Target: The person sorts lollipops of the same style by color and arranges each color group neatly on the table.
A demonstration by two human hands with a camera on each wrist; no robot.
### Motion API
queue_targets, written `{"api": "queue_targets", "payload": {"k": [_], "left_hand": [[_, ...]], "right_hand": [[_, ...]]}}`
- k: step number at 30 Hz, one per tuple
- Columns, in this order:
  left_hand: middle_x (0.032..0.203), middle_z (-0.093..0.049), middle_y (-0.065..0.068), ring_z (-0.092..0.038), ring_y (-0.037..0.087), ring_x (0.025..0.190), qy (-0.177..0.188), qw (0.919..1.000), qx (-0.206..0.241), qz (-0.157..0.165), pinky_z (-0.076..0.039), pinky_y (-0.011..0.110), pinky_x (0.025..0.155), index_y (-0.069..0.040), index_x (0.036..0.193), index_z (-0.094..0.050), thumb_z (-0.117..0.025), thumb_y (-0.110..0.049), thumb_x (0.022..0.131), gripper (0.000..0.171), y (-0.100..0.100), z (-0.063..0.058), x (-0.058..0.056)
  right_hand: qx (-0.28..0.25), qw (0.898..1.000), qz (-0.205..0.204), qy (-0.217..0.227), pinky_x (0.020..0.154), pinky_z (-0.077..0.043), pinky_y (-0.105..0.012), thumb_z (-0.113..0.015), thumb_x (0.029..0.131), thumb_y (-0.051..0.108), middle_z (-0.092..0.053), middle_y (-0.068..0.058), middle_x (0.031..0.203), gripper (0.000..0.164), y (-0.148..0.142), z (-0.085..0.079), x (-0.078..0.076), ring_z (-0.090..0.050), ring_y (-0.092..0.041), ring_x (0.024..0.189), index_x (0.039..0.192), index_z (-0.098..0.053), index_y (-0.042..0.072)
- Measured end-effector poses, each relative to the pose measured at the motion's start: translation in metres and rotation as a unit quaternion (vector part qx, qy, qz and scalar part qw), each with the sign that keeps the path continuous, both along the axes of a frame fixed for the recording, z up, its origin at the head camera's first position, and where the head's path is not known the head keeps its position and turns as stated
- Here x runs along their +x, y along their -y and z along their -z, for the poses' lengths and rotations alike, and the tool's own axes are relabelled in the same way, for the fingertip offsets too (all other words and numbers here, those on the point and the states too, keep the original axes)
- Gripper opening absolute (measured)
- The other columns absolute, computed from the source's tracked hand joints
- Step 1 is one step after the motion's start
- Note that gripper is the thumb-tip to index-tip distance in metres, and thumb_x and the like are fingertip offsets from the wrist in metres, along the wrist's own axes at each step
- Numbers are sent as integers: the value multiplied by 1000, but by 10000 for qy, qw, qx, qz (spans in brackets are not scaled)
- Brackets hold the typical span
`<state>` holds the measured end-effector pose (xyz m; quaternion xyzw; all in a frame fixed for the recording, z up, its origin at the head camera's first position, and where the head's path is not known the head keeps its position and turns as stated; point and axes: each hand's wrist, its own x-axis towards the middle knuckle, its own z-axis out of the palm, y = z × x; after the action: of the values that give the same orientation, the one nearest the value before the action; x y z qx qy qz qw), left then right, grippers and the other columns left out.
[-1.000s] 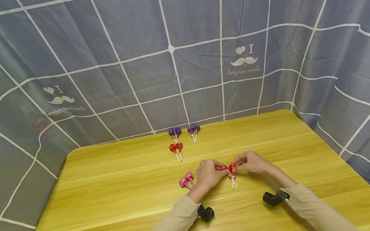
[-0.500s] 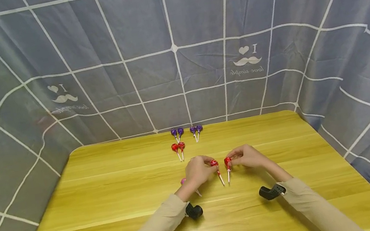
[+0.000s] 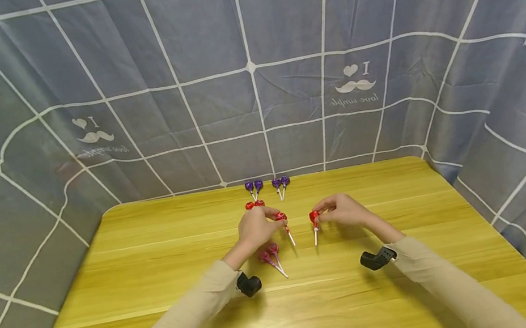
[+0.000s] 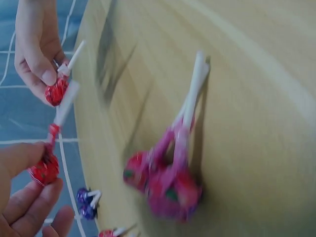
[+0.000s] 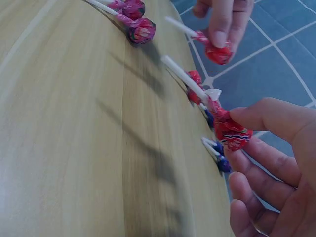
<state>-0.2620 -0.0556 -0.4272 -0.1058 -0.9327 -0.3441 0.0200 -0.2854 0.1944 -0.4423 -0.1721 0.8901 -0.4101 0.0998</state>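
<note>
My left hand (image 3: pixel 255 227) pinches a red-wrapped lollipop (image 4: pixel 45 169) by its candy head, white stick pointing down toward me in the head view. Across a small gap, my right hand (image 3: pixel 344 210) pinches another red lollipop (image 5: pixel 232 132) between thumb and fingers, its stick also pointing down. Shadows of both fall on the wood, apart from the lollipops. Just below my left hand lie two pink lollipops (image 3: pixel 274 249) with sticks crossed. Beyond that hand rest two more red lollipops (image 3: pixel 250 205), their sticks hidden behind it.
Two pairs of purple lollipops (image 3: pixel 254 186) lie at the far edge of the yellow wooden table (image 3: pixel 170 293). A grey curtain (image 3: pixel 213 109) with white grid lines hangs behind the table and along its sides.
Both hands have moved away from me and leftward, carrying the two red lollipops, which were side by side with crossed sticks and are now apart. The pink pair shows again below the left hand.
</note>
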Motion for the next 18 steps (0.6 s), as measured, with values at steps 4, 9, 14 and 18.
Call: {"api": "queue_targets", "payload": {"k": [4,9,14,18], "left_hand": [[87,-75,1,-50,7,58,-56,9999,-49,71,-31,21,46,-14,101,-77,-77,-32,79,28,8,-6,-9],[87,-74,1,-58,11,69,42,9999,116,43,-38,21,55,-14,102,-76,-77,-31,80,28,11,-8,-21],[90,-75,3,-62,15,77,140,9995,267,-95,-40,20,57,-14,103,-76,-78,-29,79,28,10,-3,-34],[93,-75,2,-66,16,80,206,9993,126,-273,-40,19,55,-16,105,-75,-78,-30,79,29,10,3,-44]], "right_hand": [[51,10000,47,-39,68,-45,-26,-74,80,22,-74,-10,98,32,6,-2,-8,-59,-9,77,107,-73,6],[114,9999,42,-42,68,-45,-25,-74,80,21,-74,-11,100,32,11,-4,-19,-60,-11,79,108,-72,6],[124,9999,74,51,71,-46,-26,-74,81,21,-73,-13,103,33,16,-5,-33,-65,-17,87,110,-72,5],[142,9999,50,24,71,-46,-25,-73,82,21,-73,-14,104,34,21,-3,-47,-66,-20,90,110,-72,3]]}}
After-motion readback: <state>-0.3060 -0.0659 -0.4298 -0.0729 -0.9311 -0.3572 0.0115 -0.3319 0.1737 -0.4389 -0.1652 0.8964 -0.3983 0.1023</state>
